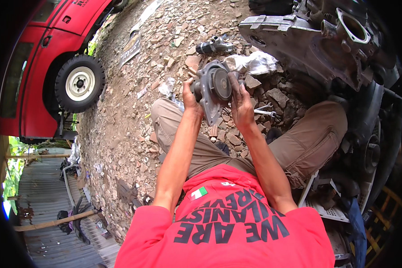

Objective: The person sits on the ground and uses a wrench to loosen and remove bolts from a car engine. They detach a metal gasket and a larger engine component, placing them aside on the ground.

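Observation:
Between my two hands, above the rubble in front of my bent legs, is a grey metal water pump (208, 103) with a flat, cornered plate and a dark round disc on its face. My left hand (192, 99) grips its left side, thumb near the upper edge. On the other side, my right hand (242, 105) is closed around the edge by the disc, its fingers dark with grime. A pair of spanners (266, 110) lies just right of my right hand. Beyond the pump are a crumpled white plastic bag (258, 63) and a small metal part with a black end (214, 45).
A large engine casing (290, 35) and other greasy parts crowd the right side. Near my right knee is a white plastic crate (315, 196). A red vehicle (42, 76) with a black tyre (79, 84) stands at the left, above corrugated sheets (44, 192). Broken stone covers the ground.

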{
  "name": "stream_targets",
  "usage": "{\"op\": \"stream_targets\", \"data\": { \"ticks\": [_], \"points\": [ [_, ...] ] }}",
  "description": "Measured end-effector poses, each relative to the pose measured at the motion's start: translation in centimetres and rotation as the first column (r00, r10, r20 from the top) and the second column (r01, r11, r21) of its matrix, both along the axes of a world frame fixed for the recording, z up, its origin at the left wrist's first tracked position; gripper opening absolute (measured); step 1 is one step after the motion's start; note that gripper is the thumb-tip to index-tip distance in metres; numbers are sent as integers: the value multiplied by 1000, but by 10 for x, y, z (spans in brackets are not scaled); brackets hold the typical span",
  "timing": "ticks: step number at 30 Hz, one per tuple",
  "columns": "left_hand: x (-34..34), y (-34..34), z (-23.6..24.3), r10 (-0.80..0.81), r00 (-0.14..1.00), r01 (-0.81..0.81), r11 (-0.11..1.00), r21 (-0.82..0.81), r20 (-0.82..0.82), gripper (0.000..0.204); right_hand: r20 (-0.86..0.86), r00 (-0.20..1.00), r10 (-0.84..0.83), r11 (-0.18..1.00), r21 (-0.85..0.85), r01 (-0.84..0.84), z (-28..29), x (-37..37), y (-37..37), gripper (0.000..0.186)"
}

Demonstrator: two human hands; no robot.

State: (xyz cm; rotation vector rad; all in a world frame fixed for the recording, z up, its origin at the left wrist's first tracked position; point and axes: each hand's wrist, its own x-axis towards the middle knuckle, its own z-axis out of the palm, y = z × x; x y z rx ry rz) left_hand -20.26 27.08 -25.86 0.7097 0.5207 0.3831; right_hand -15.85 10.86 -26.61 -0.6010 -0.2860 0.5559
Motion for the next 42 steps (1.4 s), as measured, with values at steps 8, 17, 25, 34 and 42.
{"op": "stream_targets", "data": {
  "ticks": [8, 17, 25, 34, 42],
  "points": [
    [-10, -53, -24, -102, 949, -28, 917, 398, 300, 38, 304, 950, -64, 989, -108, 101, 19, -16, -7, 81],
    [-25, -62, -14, -7, 966, -76, 949, 305, 260, 41, 295, 951, -97, 991, -60, 120, 19, -16, -1, 78],
    [-29, -32, 14, 283, 938, -271, 959, -84, 200, 33, 104, 990, -96, 941, -313, 125, 19, -25, -2, 74],
    [-17, -63, 72, -72, 997, 26, 736, 677, 40, 33, -272, 938, 214, 955, 262, -142, -39, -17, -4, 49],
    [-8, -82, 115, -261, 940, 216, -44, 975, -220, 54, 155, 988, -23, 984, -170, 49, -4, -26, -11, 41]
  ]
}}
